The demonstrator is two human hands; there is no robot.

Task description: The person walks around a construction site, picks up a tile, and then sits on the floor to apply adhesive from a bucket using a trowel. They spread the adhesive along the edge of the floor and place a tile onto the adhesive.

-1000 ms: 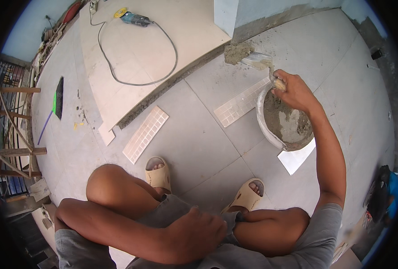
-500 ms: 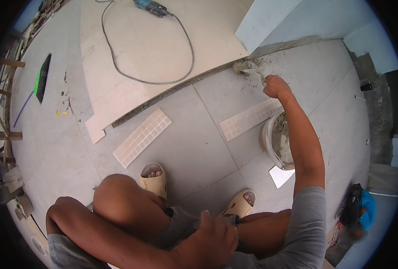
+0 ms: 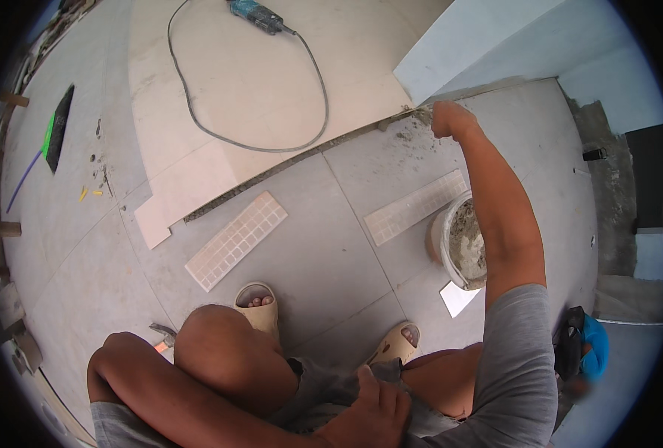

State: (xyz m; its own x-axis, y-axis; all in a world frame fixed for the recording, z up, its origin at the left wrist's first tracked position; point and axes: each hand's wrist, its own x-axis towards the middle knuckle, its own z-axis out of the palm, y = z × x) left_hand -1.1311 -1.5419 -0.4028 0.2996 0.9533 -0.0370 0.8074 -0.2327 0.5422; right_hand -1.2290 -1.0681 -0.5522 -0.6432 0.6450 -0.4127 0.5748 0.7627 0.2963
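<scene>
Grey mortar fills the white bucket (image 3: 460,243) standing on the tiled floor (image 3: 324,246) just beside your outstretched right arm, close enough, I judge, that you can reload without shifting your squat. From the head view, your right hand (image 3: 451,119) is fisted at the far end of the dark mortar joint (image 3: 294,166), where the big pale tile (image 3: 264,89) meets the foot of the light blue wall (image 3: 488,45); something small seems to be gripped at the mortar smear there, but I cannot tell what. That joint runs long and slanted, from the wall corner down toward the tile's near left corner. Your left hand (image 3: 372,411) lies curled on the grey shorts at your lap, clutching the cloth, probably for balance. Two mosaic strips (image 3: 236,240) lie flat near the joint, roughly parallel to it. A blue power tool (image 3: 253,13) rests on the tile's far edge.
</scene>
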